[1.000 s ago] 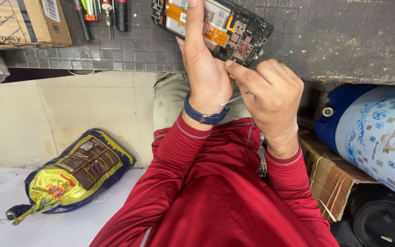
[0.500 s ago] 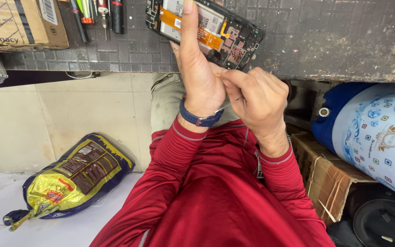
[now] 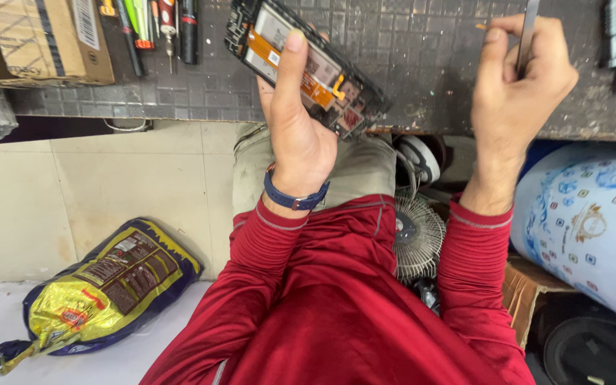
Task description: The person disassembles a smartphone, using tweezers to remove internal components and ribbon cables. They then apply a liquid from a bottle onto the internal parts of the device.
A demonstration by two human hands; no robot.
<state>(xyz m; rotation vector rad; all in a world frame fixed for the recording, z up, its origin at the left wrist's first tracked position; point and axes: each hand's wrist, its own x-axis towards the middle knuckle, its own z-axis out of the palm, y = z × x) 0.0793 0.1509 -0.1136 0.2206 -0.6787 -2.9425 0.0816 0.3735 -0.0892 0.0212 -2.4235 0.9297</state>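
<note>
Phone (image 3: 308,68), opened: flat black frame, bare circuit boards, orange flex ribbon across the middle. It sits tilted over the near edge of the bench (image 3: 422,57), a dark, scuffed grid-textured mat. Left hand (image 3: 295,125) grips it from underneath, one finger laid flat along the inside; blue band on that wrist. Right hand (image 3: 518,78) is well apart, fingers curled shut around thin metal tweezers (image 3: 529,32). Cardboard box (image 3: 33,36) and screwdrivers (image 3: 155,25) lie far left. Ribbed red sleeves.
</note>
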